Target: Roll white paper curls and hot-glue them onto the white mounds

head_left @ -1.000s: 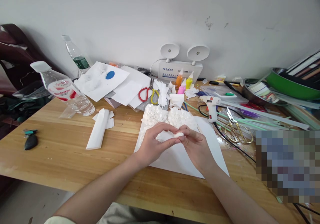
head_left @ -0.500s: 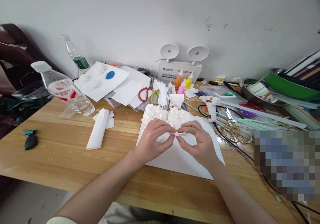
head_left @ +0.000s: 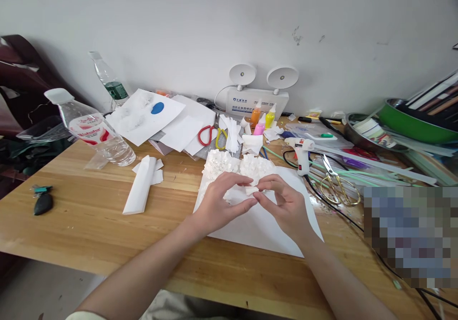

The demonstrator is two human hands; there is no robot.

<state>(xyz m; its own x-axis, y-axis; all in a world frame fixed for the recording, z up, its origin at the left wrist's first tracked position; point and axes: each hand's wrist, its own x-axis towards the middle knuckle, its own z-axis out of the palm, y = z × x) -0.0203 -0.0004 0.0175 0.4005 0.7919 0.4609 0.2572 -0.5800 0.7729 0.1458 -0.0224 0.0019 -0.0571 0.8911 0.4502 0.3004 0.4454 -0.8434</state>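
Between the fingertips of my right hand is a small piece of white paper, pinched at its right end. My left hand is beside it with thumb and fingers apart, its index fingertip close to the paper's upper left. Both hands hover over a white sheet lying on the wooden table. Behind the fingers, heaps of small crumpled white paper bits cover the sheet's far part. My hands hide some of these bits.
A folded paper strip and a water bottle are on the left. Pliers, paper strips and paint bottles stand behind the sheet. A glue gun, gold-handled scissors and a black cable are on the right.
My left thumb and index finger have spread apart and released the paper piece. The piece now shows more of its surface, held by my right fingers.
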